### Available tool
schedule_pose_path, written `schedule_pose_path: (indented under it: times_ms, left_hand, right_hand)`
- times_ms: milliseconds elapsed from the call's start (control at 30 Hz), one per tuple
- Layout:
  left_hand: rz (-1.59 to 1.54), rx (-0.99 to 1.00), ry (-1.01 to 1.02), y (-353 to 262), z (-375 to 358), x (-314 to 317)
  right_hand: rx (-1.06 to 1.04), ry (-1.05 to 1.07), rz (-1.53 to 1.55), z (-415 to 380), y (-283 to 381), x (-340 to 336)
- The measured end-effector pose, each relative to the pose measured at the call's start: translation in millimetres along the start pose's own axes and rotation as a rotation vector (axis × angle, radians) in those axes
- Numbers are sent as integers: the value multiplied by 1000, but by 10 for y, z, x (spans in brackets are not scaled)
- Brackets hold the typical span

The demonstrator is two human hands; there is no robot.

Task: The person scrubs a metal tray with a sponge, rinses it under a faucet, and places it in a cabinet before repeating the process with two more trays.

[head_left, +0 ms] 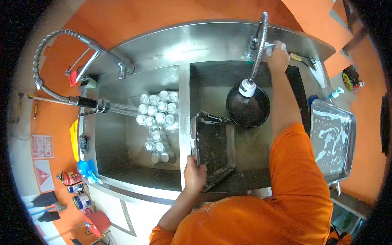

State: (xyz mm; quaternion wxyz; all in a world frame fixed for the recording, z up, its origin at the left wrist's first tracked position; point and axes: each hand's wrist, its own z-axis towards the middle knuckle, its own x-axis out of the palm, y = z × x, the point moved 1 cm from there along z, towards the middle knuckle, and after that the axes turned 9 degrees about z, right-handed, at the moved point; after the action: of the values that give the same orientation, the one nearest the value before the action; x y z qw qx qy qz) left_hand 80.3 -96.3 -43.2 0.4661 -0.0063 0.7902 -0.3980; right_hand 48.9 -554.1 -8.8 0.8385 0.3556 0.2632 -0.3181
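1. Left hand (195,174) grips the near edge of a dark rectangular baking tray (212,149), fingers curled over its rim. Tray stands tilted in the right-hand sink basin (245,163), soap suds on its upper edge.
2. Right hand (278,57) is stretched out to the back of the sink, on the tap handle (267,47) at the base of the flexible spray hose (258,45). Fingers look wrapped around the handle; cannot tell how tightly.
3. White spray head (247,87) hangs over a round black pan (248,108), which sits in the right basin just beyond the tray, touching or nearly touching its far corner.
4. Left basin (110,151): a cluster of small metal cups (158,122) packed together in a shallow tray. A second spray tap (92,103) runs water onto them from the left.
5. On the surface at right, a steel tray (332,139) streaked with foam, well apart from both hands.
6. Orange sleeves on both arms; orange wall behind the sink.
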Motion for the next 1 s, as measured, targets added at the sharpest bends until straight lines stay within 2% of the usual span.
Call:
schedule_pose_path:
  times_ms: [67,100,167,233,267,300,400,467,500,533,600,667,733,767,800,833,933,967,1000]
  left_hand:
    - [-17,23,-29,-26,29,-13]
    - [-23,27,-39,-28,49,-12]
    - [-14,34,-31,68,97,25]
    - [-72,18,-38,4,87,-6]
    - [-98,15,-40,-29,100,-27]
    - [-103,19,-48,-11,120,-14]
    - [-104,21,-55,22,193,28]
    - [-93,1,-50,-85,246,-20]
    - [-130,107,-93,-180,247,-75]
    - [-126,104,-81,-197,263,-80]
    - [-114,95,-61,-197,283,-102]
    - [-130,93,-64,-33,305,-3]
    - [-85,33,-58,43,271,64]
    - [-99,19,-47,12,224,58]
    - [-114,3,-39,-46,165,35]
    - [-129,-13,-31,-67,118,19]
    - [-140,32,-68,60,56,80]
    - [-151,44,-80,72,56,85]
    - [-163,58,-90,76,56,88]
  right_hand:
    - [-28,-224,93,-227,-75,85]
    - [135,-359,281,-316,-93,174]
    - [700,-107,1284,-428,459,-295]
    - [546,441,1640,-705,714,-483]
    - [525,361,1325,-844,922,-506]
    - [615,342,1317,-988,1015,-401]
    - [788,332,1643,-1072,1303,-451]
    - [686,251,1572,-1084,1432,-429]
    - [648,231,1513,-1101,1445,-379]
    - [629,232,1426,-1126,1438,-367]
    - [620,175,1617,-1273,1372,-288]
    - [760,40,1713,-1695,1184,73]
    - [1159,174,1558,-2098,1127,-70]
    - [1267,406,1496,-2345,1037,25]
    - [1288,704,1485,-2589,901,170]
    - [1392,798,1364,-2692,965,111]
    - [1130,1045,1271,-2799,1033,179]
    - [1121,1000,1218,-2819,1067,226]
    - [1000,1074,1159,-2794,1045,262]
